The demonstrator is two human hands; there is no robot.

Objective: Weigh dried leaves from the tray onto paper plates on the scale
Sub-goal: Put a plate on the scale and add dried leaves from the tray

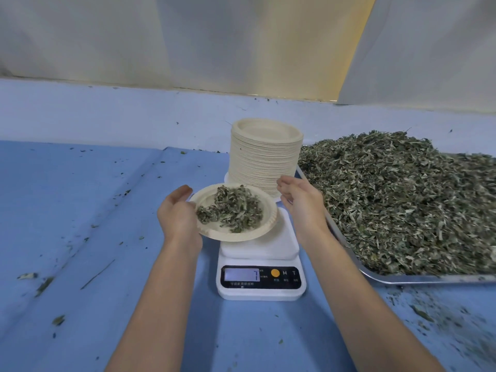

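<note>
Blue cloth covers the surface [80, 210], backed by a pale curtain [188, 36] and strewn with leaf crumbs [44, 284]. At centre is a white scale [261, 289], its platform [279, 242] partly bare and its display [241, 274] lit, the digits too blurred to read. Behind it stands a tall stack [264, 159] of paper plates. Just beside the scale on the right, a metal tray [402, 279] is heaped with dried leaves [402, 200]. The left hand [178, 218] has its grip closed on the left rim of one plate [212, 233], which carries a loose portion [232, 212]. The plate hangs over the platform's left part and appears tipped toward the viewer; whether it touches the platform cannot be told. The right hand [300, 202] hovers between stack and tray, its grip slack and empty, fingers relaxed. Judged stage: a filled plate is at the scale, either arriving or leaving. A thin plate held by one rim may flex or tip further and shed the portion onto the cloth. The right hand, close to the stack, could nudge it over. A plate set off-centre, or leaning on the stack or a finger, would probably falsify the reading.
</note>
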